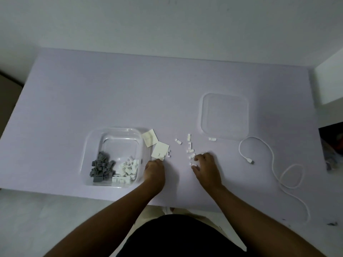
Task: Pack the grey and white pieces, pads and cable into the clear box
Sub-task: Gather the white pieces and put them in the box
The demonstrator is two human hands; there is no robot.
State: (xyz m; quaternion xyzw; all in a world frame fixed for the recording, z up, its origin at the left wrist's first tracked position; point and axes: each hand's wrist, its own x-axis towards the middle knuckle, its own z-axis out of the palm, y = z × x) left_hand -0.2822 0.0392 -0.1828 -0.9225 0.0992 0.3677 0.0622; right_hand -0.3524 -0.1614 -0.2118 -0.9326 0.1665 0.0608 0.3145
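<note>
The clear box [92,145] stands at the left of the table with a heap of grey pieces [101,168] and a heap of white pieces [127,168] inside. Two white square pads [160,150] lie against its right rim. My left hand [155,171] touches the near corner of the nearer pad, fingers curled. Several loose white pieces [189,145] are scattered in the middle. My right hand [207,166] rests among them with a white piece [193,165] at its fingertips. The white cable [274,164] lies looped to the right.
The clear lid [224,115] lies flat at the back right, with one white piece [212,139] at its near edge. A white block [330,84] stands at the far right edge. A dark object [332,143] sits beyond the table's right side.
</note>
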